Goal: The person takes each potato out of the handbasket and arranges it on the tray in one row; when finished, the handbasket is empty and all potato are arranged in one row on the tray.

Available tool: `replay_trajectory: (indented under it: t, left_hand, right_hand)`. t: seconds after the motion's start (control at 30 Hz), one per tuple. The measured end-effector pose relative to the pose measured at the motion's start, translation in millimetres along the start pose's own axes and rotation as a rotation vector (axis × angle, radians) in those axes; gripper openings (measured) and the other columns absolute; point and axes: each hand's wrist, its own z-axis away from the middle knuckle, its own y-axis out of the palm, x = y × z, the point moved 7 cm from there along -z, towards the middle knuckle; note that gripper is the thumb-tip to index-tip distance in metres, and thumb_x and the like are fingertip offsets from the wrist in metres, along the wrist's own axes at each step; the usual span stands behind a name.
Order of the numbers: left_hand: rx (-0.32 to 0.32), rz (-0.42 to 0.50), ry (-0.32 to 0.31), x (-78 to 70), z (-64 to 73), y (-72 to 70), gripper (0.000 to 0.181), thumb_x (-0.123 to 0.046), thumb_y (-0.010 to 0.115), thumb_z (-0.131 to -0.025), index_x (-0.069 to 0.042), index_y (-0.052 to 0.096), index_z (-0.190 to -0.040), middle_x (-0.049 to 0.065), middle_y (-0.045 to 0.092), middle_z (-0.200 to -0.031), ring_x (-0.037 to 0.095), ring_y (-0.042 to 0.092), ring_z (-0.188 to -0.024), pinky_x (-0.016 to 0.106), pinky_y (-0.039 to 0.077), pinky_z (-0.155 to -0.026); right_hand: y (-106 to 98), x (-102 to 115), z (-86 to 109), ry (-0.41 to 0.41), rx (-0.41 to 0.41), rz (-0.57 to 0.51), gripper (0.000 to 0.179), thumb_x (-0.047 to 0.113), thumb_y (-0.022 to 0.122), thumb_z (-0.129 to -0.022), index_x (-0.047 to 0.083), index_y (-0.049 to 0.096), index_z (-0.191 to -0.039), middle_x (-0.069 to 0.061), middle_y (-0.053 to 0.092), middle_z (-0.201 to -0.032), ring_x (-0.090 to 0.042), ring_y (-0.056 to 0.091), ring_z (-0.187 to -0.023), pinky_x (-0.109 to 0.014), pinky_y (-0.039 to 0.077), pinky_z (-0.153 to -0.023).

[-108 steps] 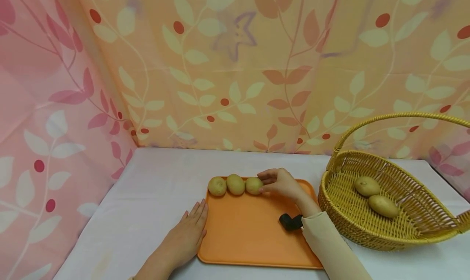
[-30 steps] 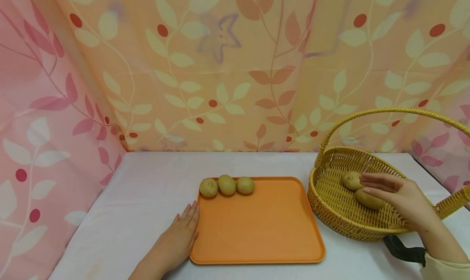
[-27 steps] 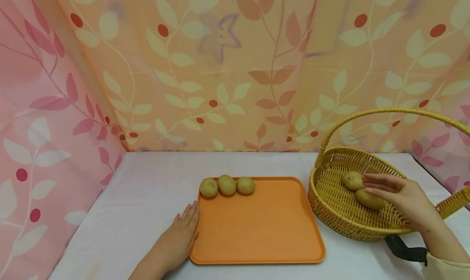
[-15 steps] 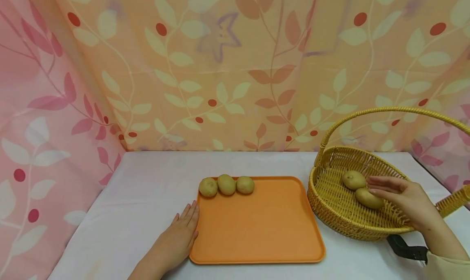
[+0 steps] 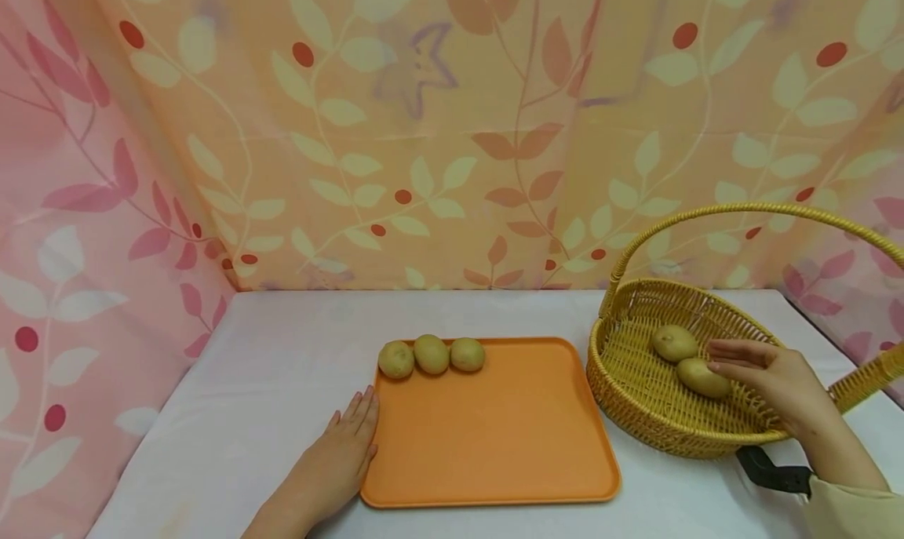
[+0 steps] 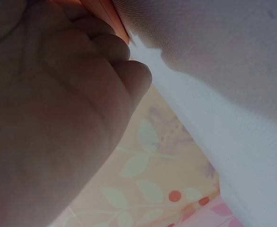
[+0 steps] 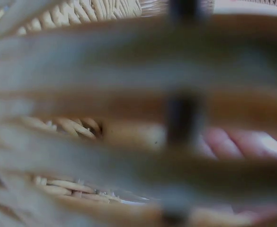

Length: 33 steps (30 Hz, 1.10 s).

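Inside the yellow wicker basket (image 5: 664, 425), my right hand (image 5: 780, 378) reaches over the near potato (image 5: 698, 376); fingers and thumb are apart, the thumb tip overlapping the potato's right end. Another potato (image 5: 673, 343) lies against it, farther back. In the right wrist view, blurred basket strands cover most of the potato (image 7: 133, 135) and the fingers (image 7: 223, 142). My left hand (image 5: 335, 457) rests flat, its straight fingers along the left edge of the orange tray (image 5: 487, 437). Three potatoes (image 5: 431, 355) sit in a row at the tray's back left corner.
A white cloth (image 5: 282, 366) covers the table. The basket's tall handle (image 5: 749, 208) arches above the right hand. Under the right wrist is a black strap piece (image 5: 773, 472). Floral fabric (image 5: 381, 170) hangs behind the table and at the left.
My right hand has let go of the third potato on the tray and moved right into the basket, then lowered slightly at the near potato. The left hand stays at the tray edge.
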Motion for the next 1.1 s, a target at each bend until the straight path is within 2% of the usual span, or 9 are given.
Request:
replay_trajectory:
  t: [0.2, 0.43, 0.5, 0.67, 0.83, 0.9, 1.0, 1.1]
  left_hand:
    - [-0.012, 0.006, 0.001, 1.3, 0.7, 0.2, 0.056, -0.013, 0.054, -0.095, 0.011, 0.032, -0.141, 0.024, 0.025, -0.15, 0.037, 0.024, -0.138, 0.057, 0.024, -0.107]
    - [0.006, 0.011, -0.006, 2.1, 0.7, 0.8, 0.056, -0.014, 0.052, -0.096, 0.01, 0.03, -0.142, 0.023, 0.023, -0.151, 0.036, 0.022, -0.139, 0.057, 0.023, -0.108]
    - [0.01, 0.012, -0.007, 2.4, 0.7, 1.2, 0.056, -0.014, 0.052, -0.096, 0.01, 0.03, -0.143, 0.023, 0.023, -0.151, 0.036, 0.022, -0.139, 0.057, 0.023, -0.108]
    - [0.011, 0.013, -0.008, 2.6, 0.4, 1.5, 0.056, -0.014, 0.052, -0.096, 0.009, 0.03, -0.143, 0.023, 0.023, -0.151, 0.036, 0.022, -0.139, 0.057, 0.023, -0.108]
    - [0.009, 0.003, -0.001, 1.6, -0.1, 0.9, 0.056, -0.014, 0.052, -0.096, 0.01, 0.03, -0.142, 0.023, 0.022, -0.151, 0.037, 0.022, -0.139, 0.057, 0.023, -0.108]
    - [0.007, 0.005, 0.0, 1.2, -0.2, 0.4, 0.056, -0.014, 0.052, -0.096, 0.01, 0.03, -0.142, 0.024, 0.023, -0.151, 0.037, 0.022, -0.139, 0.057, 0.023, -0.107]
    - [0.005, 0.01, 0.002, 0.8, -0.1, -0.2, 0.056, -0.013, 0.052, -0.096, 0.01, 0.031, -0.142, 0.024, 0.023, -0.151, 0.037, 0.022, -0.138, 0.058, 0.023, -0.107]
    - [0.004, 0.012, 0.004, 0.6, 0.0, -0.3, 0.056, -0.013, 0.052, -0.096, 0.011, 0.031, -0.142, 0.024, 0.024, -0.15, 0.038, 0.023, -0.138, 0.058, 0.023, -0.107]
  right_hand:
    - [1.9, -0.2, -1.5, 0.009, 0.021, 0.04, 0.051, 0.023, 0.067, -0.089, -0.011, 0.054, -0.124, 0.031, 0.056, -0.098, 0.018, 0.048, -0.088, -0.009, 0.041, -0.065]
    - [6.4, -3.3, -3.4, 0.002, 0.066, 0.0, 0.051, 0.015, 0.067, -0.089, -0.018, 0.049, -0.124, 0.029, 0.057, -0.098, 0.015, 0.053, -0.087, -0.008, 0.041, -0.066]
    - [7.8, -4.8, -3.7, 0.011, 0.083, 0.001, 0.052, 0.014, 0.067, -0.089, -0.019, 0.048, -0.124, 0.027, 0.058, -0.098, 0.016, 0.051, -0.087, -0.008, 0.041, -0.066]
    - [10.6, -7.4, -4.0, 0.031, 0.125, 0.026, 0.056, 0.013, 0.069, -0.086, -0.021, 0.045, -0.125, 0.019, 0.062, -0.102, 0.011, 0.055, -0.087, -0.008, 0.041, -0.067]
    - [13.3, -3.3, -3.5, -0.017, 0.15, -0.01, 0.049, 0.003, 0.07, -0.083, -0.022, 0.049, -0.119, 0.018, 0.064, -0.098, 0.008, 0.058, -0.085, -0.011, 0.046, -0.068]
    - [15.8, -0.5, -3.2, -0.042, 0.17, 0.002, 0.048, 0.001, 0.071, -0.081, -0.022, 0.051, -0.118, 0.012, 0.066, -0.098, 0.008, 0.058, -0.086, -0.013, 0.047, -0.069]
    - [20.8, 1.9, -2.1, -0.048, 0.216, 0.046, 0.05, 0.004, 0.072, -0.081, -0.021, 0.052, -0.119, -0.008, 0.069, -0.102, 0.005, 0.059, -0.087, -0.016, 0.048, -0.069]
    - [25.2, 3.2, -0.7, -0.034, 0.254, 0.1, 0.053, 0.009, 0.073, -0.081, -0.019, 0.052, -0.121, -0.025, 0.064, -0.11, 0.004, 0.058, -0.088, -0.018, 0.049, -0.07]
